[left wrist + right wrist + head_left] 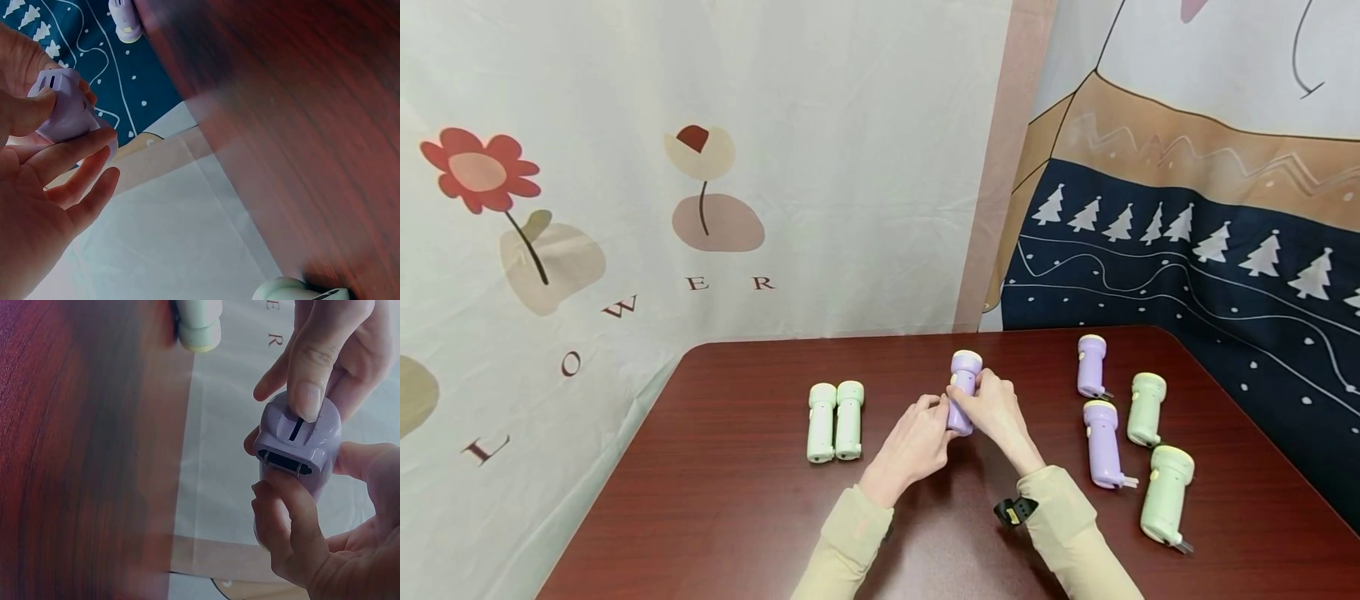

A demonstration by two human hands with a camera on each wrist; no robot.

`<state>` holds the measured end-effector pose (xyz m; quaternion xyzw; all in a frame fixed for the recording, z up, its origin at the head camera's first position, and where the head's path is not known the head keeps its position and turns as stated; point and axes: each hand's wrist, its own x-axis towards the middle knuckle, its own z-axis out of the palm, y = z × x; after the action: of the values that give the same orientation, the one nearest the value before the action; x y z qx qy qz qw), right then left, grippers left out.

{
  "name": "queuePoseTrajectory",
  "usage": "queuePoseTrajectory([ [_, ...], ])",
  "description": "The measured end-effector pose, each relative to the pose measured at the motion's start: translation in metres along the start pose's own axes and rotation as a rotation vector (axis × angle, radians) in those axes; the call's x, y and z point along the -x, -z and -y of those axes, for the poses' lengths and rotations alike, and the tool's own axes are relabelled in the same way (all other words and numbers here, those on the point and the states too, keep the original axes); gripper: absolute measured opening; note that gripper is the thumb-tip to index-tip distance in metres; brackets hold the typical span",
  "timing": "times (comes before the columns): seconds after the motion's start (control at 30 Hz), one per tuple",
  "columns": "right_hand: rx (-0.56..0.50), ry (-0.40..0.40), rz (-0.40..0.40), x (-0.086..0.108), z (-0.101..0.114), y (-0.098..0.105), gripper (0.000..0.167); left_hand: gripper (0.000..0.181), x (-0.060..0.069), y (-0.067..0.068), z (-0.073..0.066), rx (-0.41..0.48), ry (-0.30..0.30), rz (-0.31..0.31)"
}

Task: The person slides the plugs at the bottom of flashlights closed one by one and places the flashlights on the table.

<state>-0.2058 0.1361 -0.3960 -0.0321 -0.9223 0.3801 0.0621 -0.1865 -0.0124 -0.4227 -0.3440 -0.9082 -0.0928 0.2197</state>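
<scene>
1. Head: L hand point(917, 442) and R hand point(996, 408) both grip a purple torch point(966, 379), ctr of frame, over the dark red table point(737, 508). A green pair point(822, 425) lies side by side, left of ctr. Two more purple torches point(1103, 450) and two green torches point(1165, 496) lie at the right, some w/ prongs out.
2. Left wrist: the gripped torch is upper left, L thumb on its slotted end, some L fingers spread past it. Dim pic, so R hand's grip is prob. partly hidden.
3. Right wrist: torch right of ctr; L thumb on the end by the slot, R fingers curled against it below.
</scene>
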Motion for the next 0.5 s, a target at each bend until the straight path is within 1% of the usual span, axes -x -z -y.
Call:
queuePoseTrajectory([
  [0.1, -0.010, -0.009, 0.008, 0.000, -0.001, -0.001, 0.043, 0.043, 0.001, 0.000, 0.001, -0.002, 0.004, 0.019],
  [0.23, -0.017, -0.012, 0.009, -0.002, -0.001, -0.004, 0.043, 0.044, 0.003, 0.000, 0.005, -0.009, 0.026, 0.037],
  [0.37, -0.029, -0.003, 0.013, -0.004, 0.000, -0.009, 0.043, 0.049, 0.008, 0.002, 0.010, -0.023, 0.041, 0.029],
  [0.5, -0.047, 0.004, 0.026, -0.005, 0.002, -0.016, 0.043, 0.051, 0.014, 0.004, 0.017, -0.039, 0.032, 0.014],
])
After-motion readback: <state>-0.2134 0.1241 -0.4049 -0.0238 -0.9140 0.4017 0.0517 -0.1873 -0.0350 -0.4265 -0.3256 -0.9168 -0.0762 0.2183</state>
